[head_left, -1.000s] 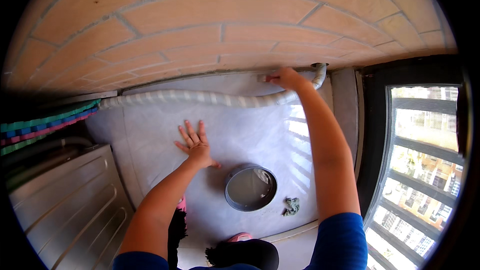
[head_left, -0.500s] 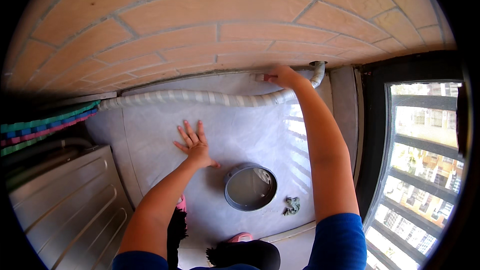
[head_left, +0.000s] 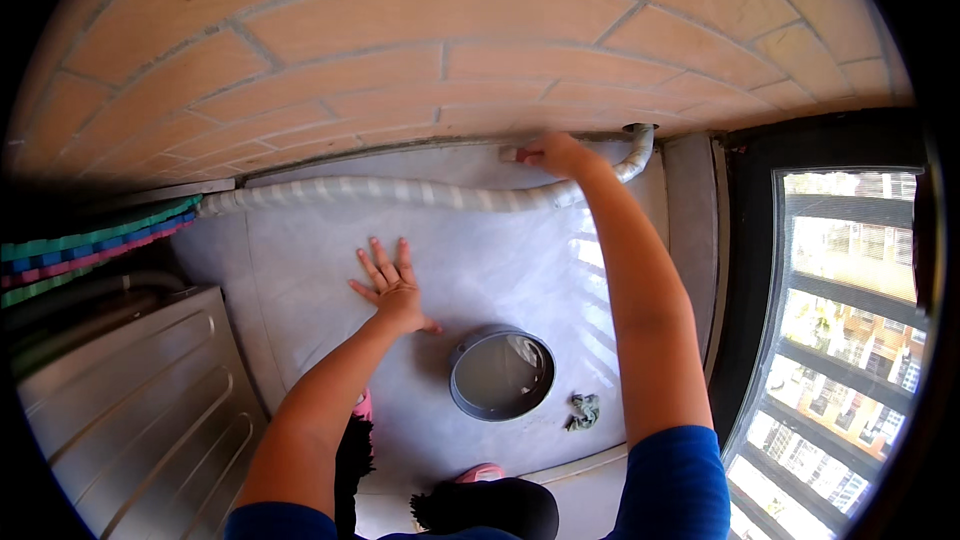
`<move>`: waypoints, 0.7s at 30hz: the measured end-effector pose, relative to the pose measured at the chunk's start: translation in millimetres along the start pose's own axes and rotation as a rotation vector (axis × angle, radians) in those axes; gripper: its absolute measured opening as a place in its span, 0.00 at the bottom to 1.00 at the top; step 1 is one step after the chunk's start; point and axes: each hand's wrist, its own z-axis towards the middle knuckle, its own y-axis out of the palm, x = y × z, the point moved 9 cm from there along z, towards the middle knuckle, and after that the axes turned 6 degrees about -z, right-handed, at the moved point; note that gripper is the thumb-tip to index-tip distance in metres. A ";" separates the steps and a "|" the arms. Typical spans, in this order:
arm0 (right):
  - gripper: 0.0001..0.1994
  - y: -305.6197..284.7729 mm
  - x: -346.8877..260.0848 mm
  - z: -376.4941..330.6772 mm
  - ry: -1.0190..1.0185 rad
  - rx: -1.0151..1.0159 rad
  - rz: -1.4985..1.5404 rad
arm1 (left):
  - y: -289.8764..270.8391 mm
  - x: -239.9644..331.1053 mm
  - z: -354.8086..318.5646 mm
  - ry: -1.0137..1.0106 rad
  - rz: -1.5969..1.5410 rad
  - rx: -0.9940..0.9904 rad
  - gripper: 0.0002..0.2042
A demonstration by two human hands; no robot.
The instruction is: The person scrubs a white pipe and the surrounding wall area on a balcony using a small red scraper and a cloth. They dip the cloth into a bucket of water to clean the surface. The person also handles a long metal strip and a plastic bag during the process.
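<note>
My left hand (head_left: pixel 393 298) lies flat on the pale grey floor with its fingers spread. Beyond the wrapped pipe (head_left: pixel 400 193), my right hand (head_left: pixel 558 157) is closed around a small brush (head_left: pixel 512 154) with a red handle. The brush's pale tip points left, on the strip of floor at the foot of the brick wall; part of the handle is hidden in my fingers. To the right of my left hand stands a grey bucket (head_left: pixel 549 376) holding cloudy water (head_left: pixel 492 376). A crumpled greyish-green cloth (head_left: pixel 583 411) rests on the floor beside it.
An orange brick wall (head_left: pixel 440 15) rises ahead, and the pipe enters a hole in it. At the left are a metal panel (head_left: pixel 130 400) and colourful ridged sheets (head_left: pixel 100 245). A dark-framed window (head_left: pixel 750 270) stands at the right. My pink shoes (head_left: pixel 483 473) show below.
My right hand has shifted slightly left along the wall's foot with the brush. My left hand stays planted on the floor, and the bucket and cloth have not moved.
</note>
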 end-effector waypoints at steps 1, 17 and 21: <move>0.13 -0.1 -5.9 0.2 -0.008 0.003 -0.031 | -0.5 -1.0 0.2 -0.006 0.004 -0.001 0.76; 0.13 -5.1 1.3 -15.4 0.122 -0.128 0.028 | -1.0 -2.1 -1.7 -0.022 -0.006 -0.001 0.75; 0.12 -2.3 -20.6 -10.9 0.030 0.043 -0.031 | -0.5 0.7 0.1 -0.026 0.018 -0.018 0.75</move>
